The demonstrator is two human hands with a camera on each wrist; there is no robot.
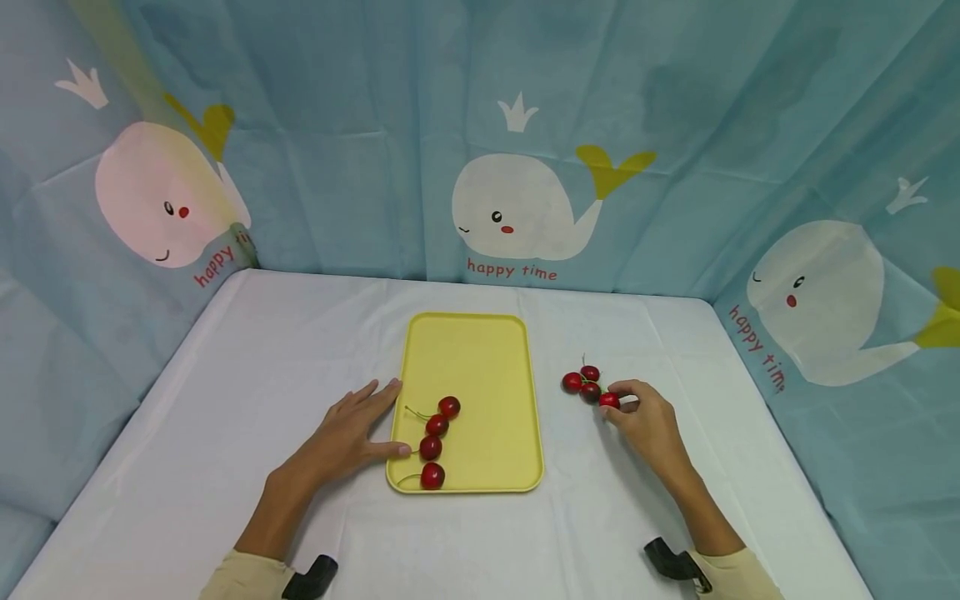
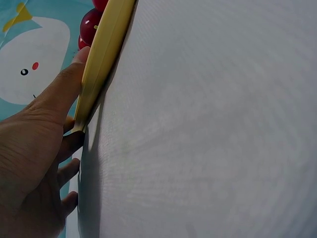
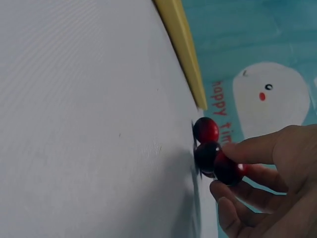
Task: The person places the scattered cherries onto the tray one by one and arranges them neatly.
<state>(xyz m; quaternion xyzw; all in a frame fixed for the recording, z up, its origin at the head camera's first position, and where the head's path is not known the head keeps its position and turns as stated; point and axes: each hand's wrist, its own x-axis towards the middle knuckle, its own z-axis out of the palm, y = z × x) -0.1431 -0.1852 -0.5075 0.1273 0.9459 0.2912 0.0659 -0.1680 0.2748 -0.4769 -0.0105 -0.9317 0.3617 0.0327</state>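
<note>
A yellow tray (image 1: 487, 400) lies on the white cloth, with several red cherries (image 1: 431, 448) in a slanting row along its left side. My left hand (image 1: 341, 437) rests at the tray's left edge, fingers spread and thumb reaching over the rim. In the left wrist view the thumb (image 2: 83, 54) lies by the rim beside the cherries. To the right of the tray, my right hand (image 1: 647, 421) pinches a cherry (image 1: 609, 401) between thumb and fingers. Close beside it sit three more cherries (image 1: 572, 382) in a cluster, partly hidden behind the held one in the right wrist view.
White cloth (image 1: 300, 350) covers the table. A blue curtain (image 1: 337, 167) printed with whales hangs behind and along both sides. Black straps or mounts (image 1: 667, 560) sit at both wrists by the beige sleeves (image 1: 738, 575).
</note>
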